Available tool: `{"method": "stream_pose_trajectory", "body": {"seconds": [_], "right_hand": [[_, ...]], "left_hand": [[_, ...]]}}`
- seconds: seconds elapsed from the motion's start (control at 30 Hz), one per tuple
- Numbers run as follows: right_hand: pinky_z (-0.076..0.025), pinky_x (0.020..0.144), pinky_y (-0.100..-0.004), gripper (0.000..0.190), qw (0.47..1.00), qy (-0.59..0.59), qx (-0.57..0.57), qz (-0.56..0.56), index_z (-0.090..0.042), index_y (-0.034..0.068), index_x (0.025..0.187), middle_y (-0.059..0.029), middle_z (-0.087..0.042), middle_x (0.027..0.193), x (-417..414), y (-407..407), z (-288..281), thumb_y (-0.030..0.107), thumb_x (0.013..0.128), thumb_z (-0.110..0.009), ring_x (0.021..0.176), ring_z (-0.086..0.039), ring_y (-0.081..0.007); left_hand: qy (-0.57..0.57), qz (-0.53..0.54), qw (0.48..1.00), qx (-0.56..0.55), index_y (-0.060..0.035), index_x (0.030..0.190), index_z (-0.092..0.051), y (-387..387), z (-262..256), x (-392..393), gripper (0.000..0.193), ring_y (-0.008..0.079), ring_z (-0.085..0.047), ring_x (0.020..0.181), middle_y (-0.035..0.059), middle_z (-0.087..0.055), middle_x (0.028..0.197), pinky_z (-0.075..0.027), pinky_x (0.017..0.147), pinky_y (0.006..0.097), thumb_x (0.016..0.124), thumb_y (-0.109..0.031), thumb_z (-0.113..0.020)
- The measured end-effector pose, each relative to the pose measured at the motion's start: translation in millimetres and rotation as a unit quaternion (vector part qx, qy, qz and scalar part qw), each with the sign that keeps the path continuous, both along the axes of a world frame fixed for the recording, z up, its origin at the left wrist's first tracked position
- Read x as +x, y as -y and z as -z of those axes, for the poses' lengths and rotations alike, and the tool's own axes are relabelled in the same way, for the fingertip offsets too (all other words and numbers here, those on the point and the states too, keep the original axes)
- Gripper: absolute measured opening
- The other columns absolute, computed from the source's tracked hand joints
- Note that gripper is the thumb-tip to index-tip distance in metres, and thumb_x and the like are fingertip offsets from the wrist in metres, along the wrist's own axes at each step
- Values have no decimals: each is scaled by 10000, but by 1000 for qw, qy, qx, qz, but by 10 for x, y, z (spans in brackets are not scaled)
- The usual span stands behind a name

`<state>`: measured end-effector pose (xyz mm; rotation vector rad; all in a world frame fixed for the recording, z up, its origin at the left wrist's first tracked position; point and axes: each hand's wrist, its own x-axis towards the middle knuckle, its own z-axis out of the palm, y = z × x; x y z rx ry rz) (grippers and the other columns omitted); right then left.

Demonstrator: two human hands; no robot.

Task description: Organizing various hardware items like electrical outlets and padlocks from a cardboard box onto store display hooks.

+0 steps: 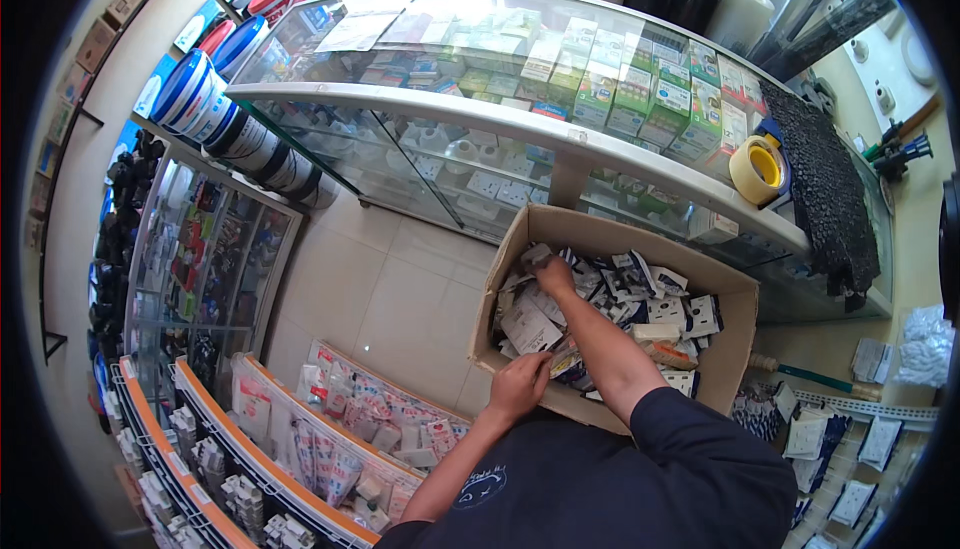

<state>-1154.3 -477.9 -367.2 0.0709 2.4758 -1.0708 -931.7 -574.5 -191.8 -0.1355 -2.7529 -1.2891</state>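
Note:
A large cardboard box [499, 286] stands before me, filled with loose electrical fittings. My right hand [555, 277] reaches into its far left corner, with its fingers around a small greyish packet [535, 256]. My left hand [519, 384] rests at the near left rim, fingers curled beside a yellowish packet [564, 360]; whether it grips anything is hidden. Between the hands lies a flat white carton [530, 326] bearing print. White socket faceplates [666, 311] in dark-and-white wrappers fill the right side, along with an orange packet [670, 355].
Behind the box runs a glass display counter [450, 95] with bulb cartons [667, 106] inside and tape rolls [757, 169] on its edge. Orange-edged shelves [300, 459] with bagged fittings stand at left. Paint buckets [187, 91] sit beyond the tiled floor [382, 290].

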Motion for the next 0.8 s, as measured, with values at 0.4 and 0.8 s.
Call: {"method": "stream_pose_trajectory", "body": {"seconds": [0.4,0.8], "right_hand": [[-480,591,-299,203,870,175,-399,232,-688,33,1037,-35,-693,888,828,-911,-900,114,853,-721,718,-640,-165],[-548,582,-275,337,757,347,-515,203,-660,50,993,-93,-698,789,1686,-1700,-1791,362,1014,-535,633,-673,-168]], "left_hand": [[96,-20,991,88,-46,1183,-620,15,-23,-82,343,267,-682,997,170,-654,1164,-573,709,354,867,-134,-718],[144,97,971,167,-18,1112,-697,-60,-91,-425,369,223,-646,1023,137,-712,1077,-493,916,356,827,-222,-811]]}}
